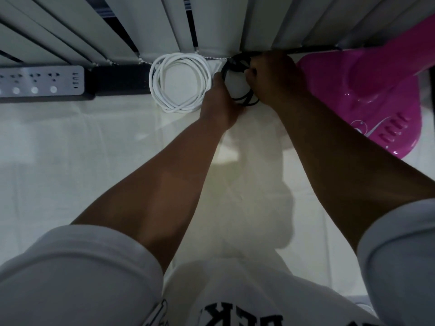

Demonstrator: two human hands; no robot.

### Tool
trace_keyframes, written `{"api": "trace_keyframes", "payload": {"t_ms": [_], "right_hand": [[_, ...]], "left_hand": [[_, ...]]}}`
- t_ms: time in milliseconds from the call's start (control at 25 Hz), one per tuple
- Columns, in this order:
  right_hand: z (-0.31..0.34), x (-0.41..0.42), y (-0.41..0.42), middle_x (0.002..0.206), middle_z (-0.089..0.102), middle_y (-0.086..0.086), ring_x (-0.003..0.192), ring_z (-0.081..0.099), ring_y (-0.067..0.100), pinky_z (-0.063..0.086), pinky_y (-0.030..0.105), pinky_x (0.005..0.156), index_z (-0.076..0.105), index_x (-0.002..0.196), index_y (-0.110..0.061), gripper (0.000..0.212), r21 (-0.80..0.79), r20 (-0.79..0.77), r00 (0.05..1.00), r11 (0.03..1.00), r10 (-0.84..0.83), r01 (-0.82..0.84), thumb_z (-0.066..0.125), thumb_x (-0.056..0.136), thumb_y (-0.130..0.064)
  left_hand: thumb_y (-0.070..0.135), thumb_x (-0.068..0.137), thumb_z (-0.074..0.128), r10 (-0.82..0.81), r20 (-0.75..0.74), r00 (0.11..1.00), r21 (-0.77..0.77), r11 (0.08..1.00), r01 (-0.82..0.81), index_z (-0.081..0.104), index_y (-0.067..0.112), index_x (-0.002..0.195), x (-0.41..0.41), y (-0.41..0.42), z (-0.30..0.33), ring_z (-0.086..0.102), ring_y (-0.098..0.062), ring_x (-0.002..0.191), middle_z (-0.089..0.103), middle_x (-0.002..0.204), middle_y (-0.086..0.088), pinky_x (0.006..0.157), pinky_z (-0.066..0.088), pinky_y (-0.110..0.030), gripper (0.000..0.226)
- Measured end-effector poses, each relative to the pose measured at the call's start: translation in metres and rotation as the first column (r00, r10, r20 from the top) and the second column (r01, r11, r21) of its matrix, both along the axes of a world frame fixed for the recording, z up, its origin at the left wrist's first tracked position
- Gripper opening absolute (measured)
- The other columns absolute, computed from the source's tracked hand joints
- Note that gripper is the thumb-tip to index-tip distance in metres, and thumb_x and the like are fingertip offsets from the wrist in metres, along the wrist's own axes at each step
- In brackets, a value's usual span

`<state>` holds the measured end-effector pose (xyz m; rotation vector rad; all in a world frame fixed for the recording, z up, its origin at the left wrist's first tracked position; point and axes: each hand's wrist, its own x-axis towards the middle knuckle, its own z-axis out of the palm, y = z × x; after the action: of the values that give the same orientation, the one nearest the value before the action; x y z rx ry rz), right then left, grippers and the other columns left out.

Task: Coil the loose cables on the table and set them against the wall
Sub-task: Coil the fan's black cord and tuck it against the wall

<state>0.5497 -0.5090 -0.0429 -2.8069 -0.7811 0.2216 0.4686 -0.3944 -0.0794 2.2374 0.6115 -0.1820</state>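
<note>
Black cable [237,85], looped in a coil, sits at the table's [94,149] far edge by the blinds [146,27]; left hand [220,107] grips its near side, right hand [270,78] closes on its far side; white coil [180,82] lies just left, touching neither hand; power strip [42,82] further left.

Power strip [41,82] left, pink plastic thing [374,90] right, blinds [141,24] behind.
</note>
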Motion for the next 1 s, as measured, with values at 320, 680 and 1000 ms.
{"api": "trace_keyframes", "payload": {"t_ms": [320,680,1000], "right_hand": [[-0.011,-0.002,0.0,0.119,0.064,0.023,0.109,0.061,0.039,0.049,0.041,0.086,0.067,0.111,-0.004,0.034,-0.037,0.018,0.99,0.99,-0.137,0.137,0.049,0.097,-0.029],[-0.024,-0.018,0.006,0.114,0.064,0.019,0.106,0.059,0.038,0.044,0.042,0.079,0.063,0.112,-0.008,0.027,0.034,0.039,0.989,0.99,-0.141,0.14,0.05,0.095,-0.025],[-0.027,-0.017,-0.006,0.11,0.07,0.014,0.104,0.062,0.033,0.049,0.04,0.083,0.067,0.108,-0.01,0.032,0.155,-0.075,0.973,0.961,-0.22,0.229,0.06,0.092,-0.036]], "left_hand": [[0.025,0.069,0.082,-0.015,0.07,0.997,-0.051,0.999,0.018,0.029,0.013,0.146,-0.003,-0.001,-0.005,0.053,-0.025,0.124,0.054,0.139,-0.006,0.097,0.042,-0.027,0.093],[0.024,0.069,0.083,-0.003,0.116,0.993,-0.079,0.997,0.012,0.026,0.013,0.149,-0.005,0.001,-0.009,0.052,-0.021,0.125,0.052,0.142,-0.005,0.098,0.04,-0.022,0.099],[0.019,0.078,0.075,0.042,0.204,0.978,-0.1,0.995,-0.022,0.035,0.007,0.144,-0.011,-0.003,-0.001,0.055,-0.015,0.119,0.056,0.136,-0.007,0.088,0.032,-0.005,0.078]]}}
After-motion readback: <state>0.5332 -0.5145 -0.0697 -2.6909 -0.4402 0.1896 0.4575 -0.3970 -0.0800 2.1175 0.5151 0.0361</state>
